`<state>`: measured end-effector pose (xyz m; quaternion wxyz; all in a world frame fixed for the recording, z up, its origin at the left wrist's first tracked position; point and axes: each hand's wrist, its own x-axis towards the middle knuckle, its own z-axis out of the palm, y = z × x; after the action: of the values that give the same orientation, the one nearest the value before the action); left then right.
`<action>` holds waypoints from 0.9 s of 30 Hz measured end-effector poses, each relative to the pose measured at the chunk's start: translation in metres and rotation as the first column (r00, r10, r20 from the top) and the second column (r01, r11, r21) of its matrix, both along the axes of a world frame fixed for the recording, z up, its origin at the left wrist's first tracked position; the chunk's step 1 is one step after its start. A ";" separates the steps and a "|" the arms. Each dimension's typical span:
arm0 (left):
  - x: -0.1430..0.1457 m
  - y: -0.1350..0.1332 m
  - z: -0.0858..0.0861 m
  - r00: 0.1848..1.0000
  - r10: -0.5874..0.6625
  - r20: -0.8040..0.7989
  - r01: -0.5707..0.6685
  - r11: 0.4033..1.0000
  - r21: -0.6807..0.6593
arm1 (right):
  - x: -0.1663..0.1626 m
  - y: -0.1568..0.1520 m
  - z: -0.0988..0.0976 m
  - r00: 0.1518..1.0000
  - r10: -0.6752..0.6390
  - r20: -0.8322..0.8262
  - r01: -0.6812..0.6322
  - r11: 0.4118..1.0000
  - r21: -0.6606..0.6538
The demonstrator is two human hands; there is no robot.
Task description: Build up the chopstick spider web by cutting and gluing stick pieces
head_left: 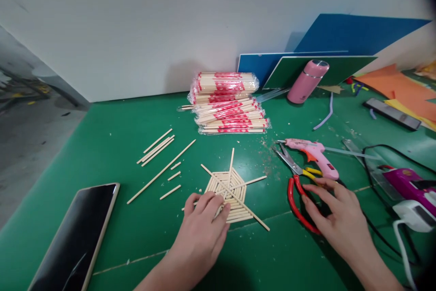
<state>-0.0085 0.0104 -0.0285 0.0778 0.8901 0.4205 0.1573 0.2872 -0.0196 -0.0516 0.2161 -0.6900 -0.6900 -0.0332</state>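
Note:
A flat hexagonal web of glued wooden sticks [235, 186] lies on the green table [112, 145]. My left hand [200, 227] rests on its near left corner, fingers curled down and pressing on it. My right hand [334, 209] lies over the red handles of a pair of cutters [296, 186], fingers spread, touching the upper handle. A pink glue gun [315, 152] lies just beyond the cutters, its nozzle pointing left.
Loose wooden sticks [158, 159] lie left of the web. Wrapped chopstick bundles [228, 105] are stacked at the back. A phone [76, 236] sits near left. A pink bottle [308, 81], coloured boards [340, 41], a purple device [412, 186] and black cables [374, 232] crowd the right.

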 end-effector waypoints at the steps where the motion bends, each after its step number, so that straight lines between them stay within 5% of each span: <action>1: 0.000 0.000 0.000 1.000 0.002 0.003 -0.002 1.000 0.000 | 0.004 0.001 0.000 1.000 0.028 -0.003 -0.028 1.000 -0.002; 9: 0.000 0.000 0.002 0.999 0.013 0.035 -0.012 1.000 -0.018 | 0.031 -0.001 -0.001 0.969 0.209 -0.135 -0.216 0.976 -0.033; 16: 0.000 0.001 0.002 1.000 -0.005 -0.002 0.005 1.000 -0.010 | 0.040 -0.012 0.002 0.964 0.224 -0.140 -0.235 0.970 -0.062; 19: 0.000 0.001 0.003 1.000 -0.016 -0.023 0.016 1.000 -0.023 | 0.032 -0.018 0.009 0.975 0.154 -0.162 -0.169 0.982 -0.082; 23: -0.001 0.003 0.006 0.998 -0.044 -0.050 0.040 0.996 -0.075 | 0.015 -0.013 0.025 0.975 -0.106 -0.195 0.104 0.994 -0.018; 27: -0.001 0.001 0.008 0.998 -0.044 -0.046 0.039 0.994 -0.104 | 0.017 0.015 0.030 0.959 -0.281 -0.037 0.284 0.954 0.095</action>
<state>-0.0099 0.0118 -0.0203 0.1165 0.8971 0.4112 0.1123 0.3037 -0.0045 -0.0214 0.2509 -0.7703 -0.5793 -0.0900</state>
